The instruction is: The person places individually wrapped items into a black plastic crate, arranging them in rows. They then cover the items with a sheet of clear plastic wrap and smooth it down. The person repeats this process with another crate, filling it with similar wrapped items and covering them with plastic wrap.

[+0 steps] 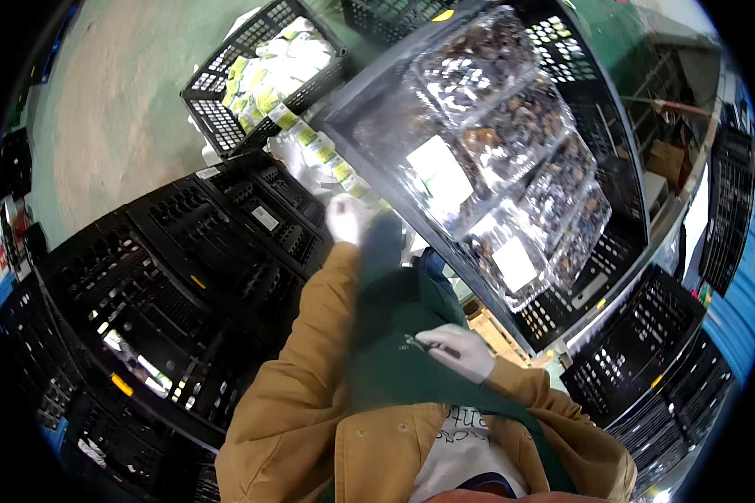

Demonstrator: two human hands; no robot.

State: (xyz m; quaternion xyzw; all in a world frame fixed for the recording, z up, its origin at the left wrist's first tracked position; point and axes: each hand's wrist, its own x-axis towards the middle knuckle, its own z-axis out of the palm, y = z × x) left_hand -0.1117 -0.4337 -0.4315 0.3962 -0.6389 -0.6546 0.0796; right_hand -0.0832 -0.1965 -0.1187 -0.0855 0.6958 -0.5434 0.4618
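My left hand (344, 220), in a white glove, has its fingers curled just below the end of a strip of joined green-and-white sachets (318, 148). Blur hides whether it grips the strip. In my gloved right hand (462, 353), held before the dark green apron (390, 352), is a small dark-handled cutting tool (437, 346) with its metal tip pointing left. Ahead to the right, a large black plastic crate (377, 135) holds several clear plastic packs (509, 138) of dark brown pieces. One white sachet (440, 171) and another white sachet (514, 264) lie on the packs.
A black mesh crate (211, 119) full of sachets stands at the upper left, with the strip running over its edge. Stacked black crates (207, 251) fill the left side. More black crates (635, 346) stand at the right. Green floor (119, 82) shows at the upper left.
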